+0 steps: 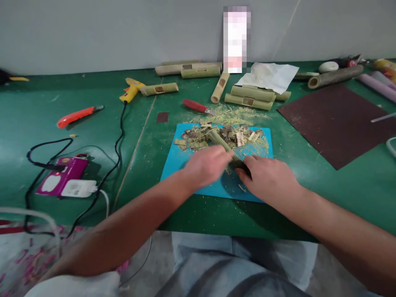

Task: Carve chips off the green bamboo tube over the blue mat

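R hand [272, 177] gripping near end of bamboo tube [222, 141] over blue mat [173, 168] w/ chips [198, 144] on it. L hand [208, 164] blurred, curled at tube; can't tell if holding anything.

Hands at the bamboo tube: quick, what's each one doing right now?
Left hand: curled closed at the bamboo tube; too blurred to tell if it grips anything.
Right hand: closed, holding the tube's near end.

past the fingers of the right hand [274, 177], bare green tabletop [297, 154] leaves passage ahead and rightward, up to a flat dark sheet [337, 128]. ahead of the fingers of the left hand [206, 166], loose chips [240, 139] clutter the low path, a red-handled knife [194, 106] and stacked tubes [256, 94] farther on; leftward, a black cord [122, 131] crosses.
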`<state>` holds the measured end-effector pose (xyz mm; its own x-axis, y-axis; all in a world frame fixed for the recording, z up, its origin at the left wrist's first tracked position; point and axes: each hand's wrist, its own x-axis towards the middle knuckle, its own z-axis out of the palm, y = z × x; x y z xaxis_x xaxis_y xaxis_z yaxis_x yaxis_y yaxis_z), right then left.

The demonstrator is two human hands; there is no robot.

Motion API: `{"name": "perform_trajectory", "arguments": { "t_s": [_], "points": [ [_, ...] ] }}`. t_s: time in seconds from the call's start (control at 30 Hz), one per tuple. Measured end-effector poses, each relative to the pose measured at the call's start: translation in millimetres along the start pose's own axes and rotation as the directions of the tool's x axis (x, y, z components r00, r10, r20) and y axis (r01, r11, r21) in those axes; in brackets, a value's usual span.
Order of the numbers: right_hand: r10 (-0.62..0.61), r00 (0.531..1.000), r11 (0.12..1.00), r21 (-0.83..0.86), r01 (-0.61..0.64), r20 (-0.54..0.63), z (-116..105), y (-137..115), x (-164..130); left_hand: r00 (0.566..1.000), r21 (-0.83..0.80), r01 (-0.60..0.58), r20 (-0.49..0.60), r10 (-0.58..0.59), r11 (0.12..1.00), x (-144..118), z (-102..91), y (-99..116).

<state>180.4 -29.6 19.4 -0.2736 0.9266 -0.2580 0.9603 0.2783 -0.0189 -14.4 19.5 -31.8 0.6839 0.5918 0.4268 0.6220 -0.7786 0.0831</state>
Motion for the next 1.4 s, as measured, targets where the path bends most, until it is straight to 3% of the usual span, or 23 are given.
{"name": "perform_trajectory", "arguments": {
  "t_s": [0.1,0.23,0.37,0.5,0.63,0.77,0.93,1.03,1.2,1.3,1.4],
  "points": [
    [0.010,1.000,1.000,0.007,-0.010,-0.012,0,0,0,0.990,0.055,0.094,-0.106,-0.088,0.994,1,0.5,-6],
    [0.009,1.000,1.000,-0.008,-0.009,-0.006,-1,0,0,0.999,0.005,-0.036,-0.019,0.036,0.999,1,-0.4,-15],
    [0.012,1.000,1.000,-0.016,-0.012,-0.015,-1,-1,0,0.985,0.033,0.070,-0.160,-0.064,0.997,1,-1.8,-19],
    [0.007,1.000,1.000,-0.009,-0.008,-0.019,1,0,-1,0.999,-0.024,-0.029,-0.033,0.028,0.999,1,-3.3,-18],
    [0.006,0.998,1.000,-0.002,-0.006,-0.056,4,1,-2,0.986,0.015,0.125,-0.111,-0.123,0.992,2,-4.1,-27],
    [0.002,0.999,1.000,-0.016,-0.003,-0.048,4,0,-2,1.000,-0.056,0.012,-0.004,-0.013,0.998,2,-4.0,-28],
    [0.025,0.999,0.999,-0.025,-0.025,-0.034,1,-1,-2,0.987,0.019,0.108,-0.120,-0.104,0.994,1,-6.1,-20],
    [0.012,1.000,1.000,-0.013,-0.012,-0.028,1,0,-3,1.000,-0.054,-0.018,0.008,0.018,0.998,0,-6.2,-16],
    [0.025,0.998,1.000,-0.006,-0.026,-0.051,2,1,-2,0.985,0.012,0.105,-0.137,-0.102,0.994,0,-3.0,-23],
    [0.007,0.998,1.000,0.000,-0.007,-0.067,4,0,-2,1.000,-0.056,0.013,-0.023,-0.014,0.998,-1,-3.1,-18],
    [-0.019,0.993,1.000,0.005,0.020,-0.114,5,0,-3,1.000,-0.114,0.005,0.008,-0.004,0.993,-2,-4.8,-9]
  ]
}}
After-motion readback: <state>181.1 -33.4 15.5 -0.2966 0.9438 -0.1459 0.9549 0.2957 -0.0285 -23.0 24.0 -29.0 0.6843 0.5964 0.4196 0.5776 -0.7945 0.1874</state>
